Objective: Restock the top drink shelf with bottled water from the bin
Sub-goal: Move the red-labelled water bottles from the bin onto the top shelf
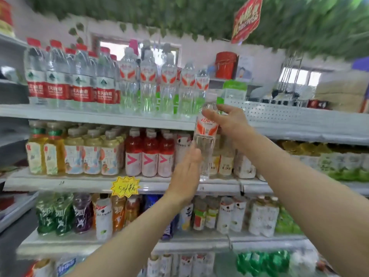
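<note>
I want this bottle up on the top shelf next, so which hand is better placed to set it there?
The right hand. It grips the bottle near the label, level with the top shelf edge. The left hand only rests open against the bottle's lower side.

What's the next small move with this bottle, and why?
Probably lift the water bottle up and forward onto the top shelf, at the row's right end. The right hand grips its label, the left hand steadies it, and its base hangs below shelf level.

The right hand [227, 124] hides part of the water bottle [205, 136]; label print is blurred; the bottom shelf's bottles [179, 264] are cut off.
</note>
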A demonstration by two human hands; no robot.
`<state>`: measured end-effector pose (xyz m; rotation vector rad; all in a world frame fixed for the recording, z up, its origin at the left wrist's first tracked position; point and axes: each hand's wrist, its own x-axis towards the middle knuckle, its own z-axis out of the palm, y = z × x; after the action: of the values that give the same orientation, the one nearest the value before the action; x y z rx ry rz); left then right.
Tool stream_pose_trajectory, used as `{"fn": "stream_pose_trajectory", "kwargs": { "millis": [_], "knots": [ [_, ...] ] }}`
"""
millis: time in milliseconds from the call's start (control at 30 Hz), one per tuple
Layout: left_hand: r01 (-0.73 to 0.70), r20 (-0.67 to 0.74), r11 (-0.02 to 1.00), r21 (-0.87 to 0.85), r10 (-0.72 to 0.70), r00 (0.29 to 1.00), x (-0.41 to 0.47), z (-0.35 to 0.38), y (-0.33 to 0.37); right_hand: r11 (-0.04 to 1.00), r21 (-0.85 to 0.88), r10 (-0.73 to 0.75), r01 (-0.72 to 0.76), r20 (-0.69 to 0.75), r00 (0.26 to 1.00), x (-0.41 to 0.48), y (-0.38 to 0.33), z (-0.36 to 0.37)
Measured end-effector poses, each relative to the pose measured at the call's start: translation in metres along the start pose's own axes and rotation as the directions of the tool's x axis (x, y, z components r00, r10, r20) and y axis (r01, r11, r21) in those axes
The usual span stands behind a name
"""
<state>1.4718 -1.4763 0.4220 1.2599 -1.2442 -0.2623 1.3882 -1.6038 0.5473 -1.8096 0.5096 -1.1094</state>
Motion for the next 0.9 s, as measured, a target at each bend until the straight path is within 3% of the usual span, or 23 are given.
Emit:
{"fn": "stream_pose_trajectory", "kwargs": {
  "millis": [267,533,900],
  "knots": [
    [-0.068,-0.044,0.998,-0.008,0.068,0.997,0.145,0.041,0.042,0.974,-0.020,-0.228,0.228,-0.005,0.974,0.122,-0.058,-0.061],
    [-0.033,-0.112,0.995,0.090,0.043,0.993,0.233,0.044,0.023,0.970,0.039,-0.242,0.241,0.042,0.969,0.210,-0.041,-0.054],
    [0.077,-0.170,0.990,0.118,-0.056,0.984,0.266,0.049,-0.013,0.985,0.037,-0.173,0.170,0.113,0.978,0.265,0.000,-0.041]
  ]
}}
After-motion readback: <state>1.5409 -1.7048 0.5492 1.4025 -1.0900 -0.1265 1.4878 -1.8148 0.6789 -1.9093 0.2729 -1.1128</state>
